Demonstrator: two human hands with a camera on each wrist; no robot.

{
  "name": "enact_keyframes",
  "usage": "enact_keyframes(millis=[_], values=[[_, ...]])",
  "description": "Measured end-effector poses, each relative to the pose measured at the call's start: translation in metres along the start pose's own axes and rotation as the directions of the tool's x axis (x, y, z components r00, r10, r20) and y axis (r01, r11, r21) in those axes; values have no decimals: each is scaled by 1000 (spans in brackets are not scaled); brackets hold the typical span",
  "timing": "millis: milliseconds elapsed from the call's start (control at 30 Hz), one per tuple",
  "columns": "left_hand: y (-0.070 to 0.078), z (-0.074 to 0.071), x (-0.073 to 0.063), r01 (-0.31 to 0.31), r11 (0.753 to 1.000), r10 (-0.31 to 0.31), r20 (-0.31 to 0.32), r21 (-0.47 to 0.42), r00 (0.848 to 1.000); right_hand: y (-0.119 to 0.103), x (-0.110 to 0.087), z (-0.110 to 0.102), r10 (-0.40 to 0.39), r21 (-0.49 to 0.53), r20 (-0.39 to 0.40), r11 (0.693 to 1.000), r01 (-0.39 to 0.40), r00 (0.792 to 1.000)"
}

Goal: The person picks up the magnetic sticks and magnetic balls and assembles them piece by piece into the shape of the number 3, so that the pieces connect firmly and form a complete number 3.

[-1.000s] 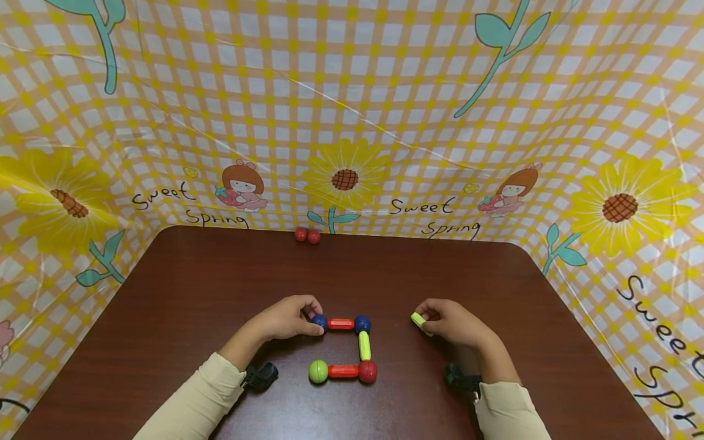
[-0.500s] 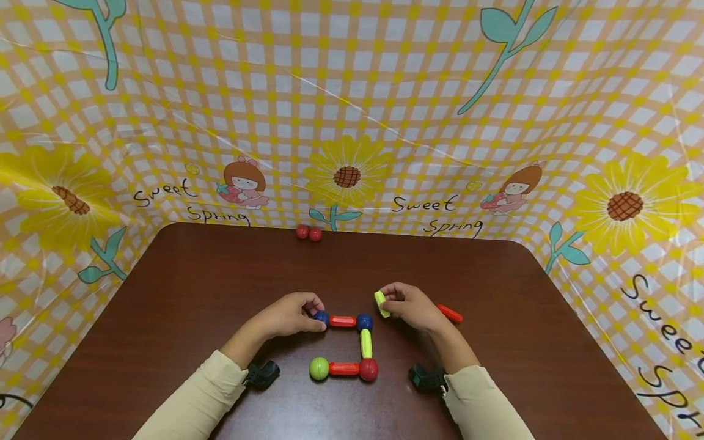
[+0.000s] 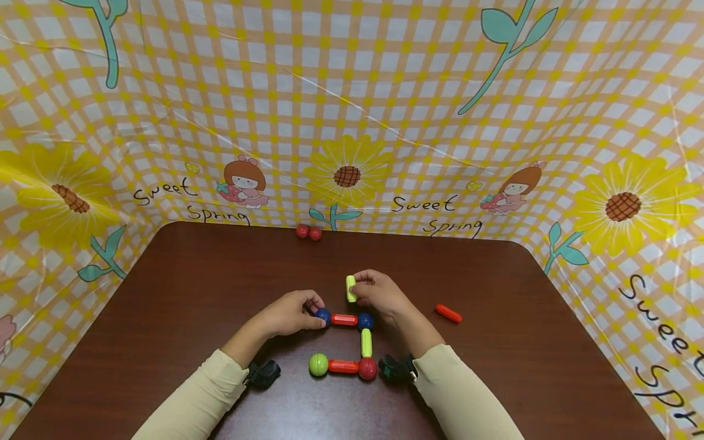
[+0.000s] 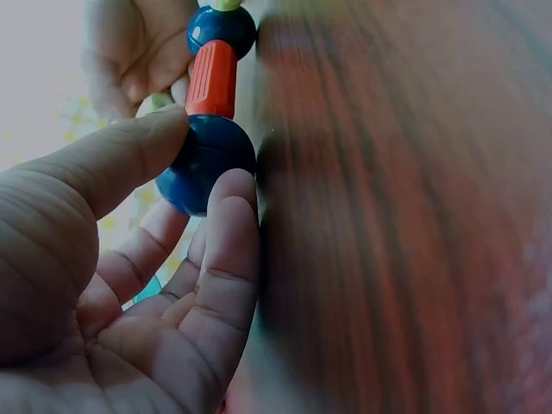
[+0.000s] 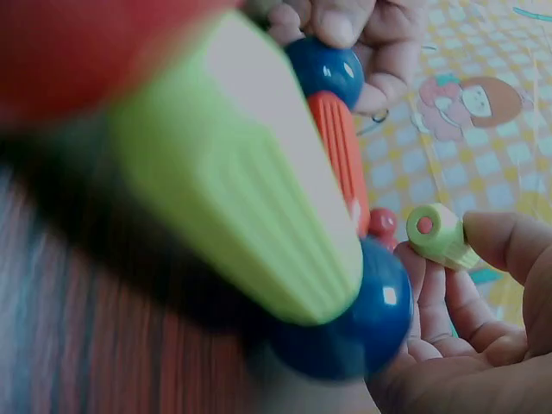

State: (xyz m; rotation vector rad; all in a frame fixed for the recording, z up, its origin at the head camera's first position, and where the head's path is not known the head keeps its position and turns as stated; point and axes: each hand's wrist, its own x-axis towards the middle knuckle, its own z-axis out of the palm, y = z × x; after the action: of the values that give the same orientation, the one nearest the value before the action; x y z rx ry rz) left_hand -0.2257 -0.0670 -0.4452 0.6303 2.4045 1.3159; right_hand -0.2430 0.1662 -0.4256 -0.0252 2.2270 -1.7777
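Note:
On the table lies a joined shape of magnetic balls and rods, its left side unjoined. My left hand pinches the blue ball at its back left corner between thumb and fingers. From that ball a red rod runs to a second blue ball. A yellow-green rod links this to a red ball, and another red rod leads to a green ball. Just behind the back red rod, my right hand holds a loose yellow-green rod between thumb and fingers.
A loose red rod lies right of my right forearm. Two small red balls sit at the table's back edge, against a checked cloth that hangs behind and at both sides. Dark wrist cameras are strapped to both wrists.
My right hand has moved left with the yellow-green rod, from right of the shape to behind its back red rod. The loose red rod has come into view. My left hand stays on the blue ball.

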Motion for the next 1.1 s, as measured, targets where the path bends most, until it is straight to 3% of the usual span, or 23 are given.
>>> enact_keyframes(millis=[467, 1100], values=[[1, 1, 0, -2, 1000, 2, -5, 23, 1000, -14, 13, 29, 77, 74, 22, 994, -79, 997], [2, 0, -1, -15, 1000, 15, -6, 9, 1000, -13, 19, 45, 182, 34, 117, 982, -187, 976]])
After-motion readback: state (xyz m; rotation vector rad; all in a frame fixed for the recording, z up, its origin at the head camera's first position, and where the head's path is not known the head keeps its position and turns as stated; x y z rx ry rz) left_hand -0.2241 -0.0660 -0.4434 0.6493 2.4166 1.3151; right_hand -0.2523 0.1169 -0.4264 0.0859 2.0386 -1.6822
